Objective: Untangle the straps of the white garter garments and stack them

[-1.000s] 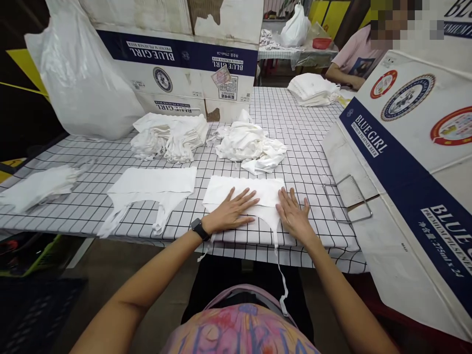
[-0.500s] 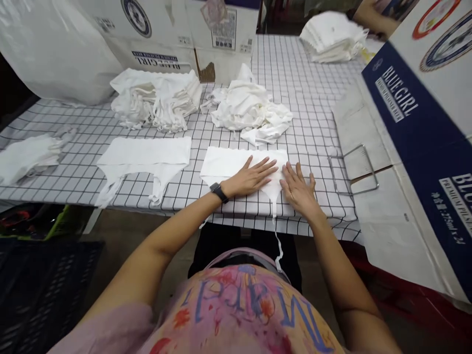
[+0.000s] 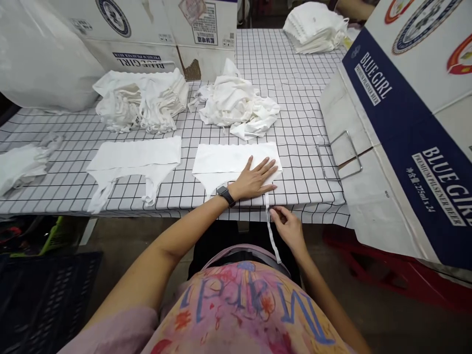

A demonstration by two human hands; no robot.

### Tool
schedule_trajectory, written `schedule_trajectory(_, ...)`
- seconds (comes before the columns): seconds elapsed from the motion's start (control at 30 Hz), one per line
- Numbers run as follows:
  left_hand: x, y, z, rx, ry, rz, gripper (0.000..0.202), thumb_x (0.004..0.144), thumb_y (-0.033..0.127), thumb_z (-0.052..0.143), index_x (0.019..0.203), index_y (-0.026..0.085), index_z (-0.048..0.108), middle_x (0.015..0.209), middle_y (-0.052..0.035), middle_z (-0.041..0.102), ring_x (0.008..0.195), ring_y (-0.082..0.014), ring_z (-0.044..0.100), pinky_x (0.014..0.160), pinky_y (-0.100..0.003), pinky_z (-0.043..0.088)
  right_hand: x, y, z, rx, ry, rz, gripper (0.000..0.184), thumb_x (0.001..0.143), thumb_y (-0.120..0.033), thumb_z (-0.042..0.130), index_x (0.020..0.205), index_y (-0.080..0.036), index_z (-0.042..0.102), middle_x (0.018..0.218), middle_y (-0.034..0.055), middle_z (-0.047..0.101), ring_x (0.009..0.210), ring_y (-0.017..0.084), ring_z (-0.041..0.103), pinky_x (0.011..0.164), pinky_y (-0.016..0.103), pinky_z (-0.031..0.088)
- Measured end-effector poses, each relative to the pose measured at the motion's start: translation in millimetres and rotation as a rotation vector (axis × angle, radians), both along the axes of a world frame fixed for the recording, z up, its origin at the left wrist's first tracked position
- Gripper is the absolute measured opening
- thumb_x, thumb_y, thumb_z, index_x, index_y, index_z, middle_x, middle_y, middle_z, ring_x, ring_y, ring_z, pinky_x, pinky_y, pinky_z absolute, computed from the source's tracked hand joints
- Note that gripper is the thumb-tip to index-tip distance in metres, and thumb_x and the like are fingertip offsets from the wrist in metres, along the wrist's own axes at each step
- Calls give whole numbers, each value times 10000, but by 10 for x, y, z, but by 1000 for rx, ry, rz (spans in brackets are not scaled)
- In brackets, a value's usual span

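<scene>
A white strappy camisole top (image 3: 221, 157) lies flat near the table's front edge. My left hand (image 3: 254, 179), with a black watch at the wrist, presses flat on its right part, fingers spread. From the lower right of this top a thin white strap (image 3: 272, 238) hangs over the edge. My right hand (image 3: 287, 223) pinches that strap between thumb and fingertips, just below the tabletop edge. To the left, a similar white top (image 3: 136, 152) is spread out with its straps towards me; neither hand touches it.
On the checked tablecloth (image 3: 302, 162) are a neat stack of white tops (image 3: 143, 98), a crumpled white heap (image 3: 239, 105) and a far stack (image 3: 313, 27). Cardboard boxes (image 3: 398, 103) stand right and behind. A metal wire frame (image 3: 339, 157) sits by the right box.
My right hand has left the top's right side, moved down towards me and taken hold of the strap. My left hand stays flat on the fabric. The view has shifted slightly.
</scene>
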State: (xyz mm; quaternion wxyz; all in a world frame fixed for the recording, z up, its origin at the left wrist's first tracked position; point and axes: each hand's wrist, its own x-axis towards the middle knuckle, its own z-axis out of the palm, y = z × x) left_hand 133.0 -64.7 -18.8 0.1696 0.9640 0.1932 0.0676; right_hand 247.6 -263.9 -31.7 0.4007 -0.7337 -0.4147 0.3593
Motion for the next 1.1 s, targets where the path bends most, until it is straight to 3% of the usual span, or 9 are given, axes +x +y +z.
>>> schedule_trajectory(0.1, 8, -26, -10, 48, 9, 4, 753, 1057, 646, 302, 1666, 208, 244, 1748, -93, 174, 1645, -289, 115, 1314, -633, -51, -58, 155, -148, 8, 147, 32, 511, 905, -675, 569, 874, -191, 730, 796, 93, 762, 647, 211, 654, 650, 331, 529)
schedule_trajectory(0.23, 3, -22, -3, 79, 27, 3, 812, 1044, 680, 288, 1667, 162, 237, 1752, -104, 154, 1647, -263, 108, 1343, -537, 30, -34, 145, -114, 46, 190, 59, 481, 899, -653, 597, 880, -192, 736, 724, 56, 726, 704, 210, 666, 729, 328, 534)
schedule_trajectory(0.33, 16, 7, -37, 56, 20, -2, 862, 1013, 733, 317, 1671, 183, 224, 1754, -106, 155, 1648, -265, 110, 1342, -535, 20, -4, -105, 5, 11, 171, 93, 404, 889, -590, 653, 806, -204, 740, 675, 34, 695, 669, 195, 638, 672, 302, 500)
schedule_trajectory(0.5, 51, 82, -157, -3, -34, -20, 897, 972, 792, 340, 1670, 246, 201, 1765, -73, 162, 1647, -273, 102, 1332, -558, -21, -26, -675, 234, -122, 61, 158, 385, 944, -536, 596, 833, -217, 781, 690, 19, 719, 541, 152, 554, 555, 289, 418)
schedule_trajectory(0.7, 52, 68, -111, -9, -7, -25, 917, 960, 827, 258, 1677, 262, 174, 1770, -78, 129, 1646, -311, 93, 1316, -589, -74, -23, -1198, 414, -171, 44, 199, 453, 985, -519, 549, 741, -213, 780, 905, 75, 810, 805, 224, 731, 692, 300, 494)
schedule_trajectory(0.77, 52, 57, -73, -10, 26, -20, 920, 960, 828, 244, 1681, 264, 157, 1772, -73, 112, 1647, -320, 81, 1314, -597, -82, -6, -1296, 468, -186, 53, 174, 425, 977, -525, 565, 825, -210, 807, 925, 79, 815, 763, 217, 712, 667, 305, 487)
schedule_trajectory(0.83, 54, 60, -57, -18, 39, -20, 920, 954, 835, 242, 1682, 283, 143, 1773, -62, 107, 1647, -323, 78, 1308, -613, -88, 5, -1354, 540, -179, 86, 140, 379, 961, -513, 596, 1024, -208, 812, 905, 71, 815, 713, 202, 678, 649, 306, 480)
schedule_trajectory(0.93, 57, 80, -71, -27, 29, -34, 929, 941, 853, 246, 1683, 308, 121, 1774, -58, 101, 1646, -333, 80, 1291, -638, -113, 18, -1387, 672, -151, 176, 104, 455, 951, -476, 642, 1311, -205, 700, 834, 46, 806, 624, 165, 606, 605, 289, 446)
schedule_trajectory(1.1, 66, 99, -99, -28, 15, -26, 940, 936, 859, 265, 1686, 315, 111, 1774, -56, 116, 1638, -377, 91, 1275, -649, -141, 86, -1376, 816, -97, 399, 93, 284, 907, -451, 731, 968, -180, 790, 740, 63, 782, 613, 139, 591, 598, 262, 434)
